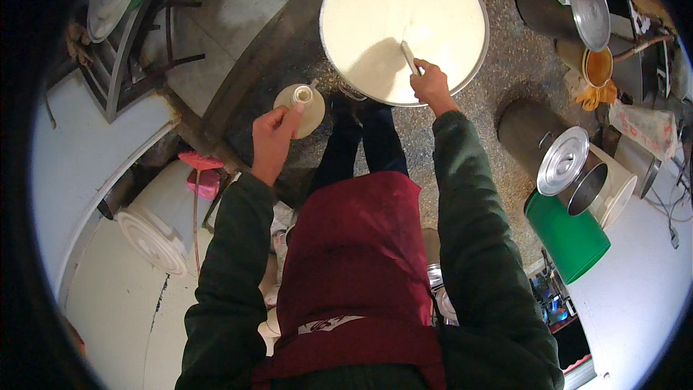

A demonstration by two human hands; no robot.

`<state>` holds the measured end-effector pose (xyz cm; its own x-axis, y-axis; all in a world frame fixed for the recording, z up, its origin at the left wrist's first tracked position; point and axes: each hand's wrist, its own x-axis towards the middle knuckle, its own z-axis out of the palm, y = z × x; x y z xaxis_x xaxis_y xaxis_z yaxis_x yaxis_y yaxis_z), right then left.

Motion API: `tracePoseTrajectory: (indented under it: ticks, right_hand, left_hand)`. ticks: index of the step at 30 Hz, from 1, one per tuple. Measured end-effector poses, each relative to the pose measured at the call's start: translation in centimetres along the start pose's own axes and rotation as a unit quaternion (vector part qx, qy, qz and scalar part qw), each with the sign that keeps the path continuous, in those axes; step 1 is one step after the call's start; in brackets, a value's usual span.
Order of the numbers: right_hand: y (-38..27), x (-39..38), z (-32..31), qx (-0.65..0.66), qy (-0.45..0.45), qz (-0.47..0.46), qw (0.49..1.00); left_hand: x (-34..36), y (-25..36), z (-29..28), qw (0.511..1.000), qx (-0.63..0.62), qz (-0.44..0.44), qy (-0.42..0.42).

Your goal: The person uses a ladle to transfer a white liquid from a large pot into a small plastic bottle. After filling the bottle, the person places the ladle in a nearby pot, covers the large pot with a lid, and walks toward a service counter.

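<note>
A large round metal vat filled with a creamy white liquid stands in front of me. My right hand is closed round the pale, flat handle of a tool at the vat's near edge. The tool's far end meets the liquid, so its kind is hidden. Left of the vat sits a round, cream-coloured jug with a narrow ring-shaped mouth. At that mouth my left hand is closed, thumb and fingers pinching its rim. A shadow falls across the liquid beside the tool.
On the right stand tall metal pots, a silver lid, a green bucket and a small container of amber contents. Orange gloves lie near it. A white barrel and a metal frame stand on the left.
</note>
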<state>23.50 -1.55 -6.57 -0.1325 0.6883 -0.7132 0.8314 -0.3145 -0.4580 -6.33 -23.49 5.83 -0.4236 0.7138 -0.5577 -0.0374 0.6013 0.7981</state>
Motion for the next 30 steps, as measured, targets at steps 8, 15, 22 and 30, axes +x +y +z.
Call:
tracePoseTrajectory:
  ticks: [8, 15, 22, 30]
  right_hand:
    - [3.1, -6.8, 1.8, -0.027, 0.029, -0.051, 0.998]
    - [4.5, -13.3, 2.6, 0.044, 0.015, -0.037, 0.998]
    - [5.9, -20.4, 2.7, 0.169, 0.001, -0.014, 0.985]
    - [7.8, -27.3, 1.9, 0.263, 0.006, -0.002, 0.965]
  left_hand:
    - [1.6, 1.5, 0.6, 0.999, 0.040, 0.009, 0.004]
    - [3.2, 3.2, 1.4, 0.995, 0.076, 0.056, -0.016]
    - [5.8, 5.2, 3.5, 0.975, 0.202, 0.072, -0.060]
    - [8.8, 8.8, 11.4, 0.835, 0.531, 0.101, -0.098]
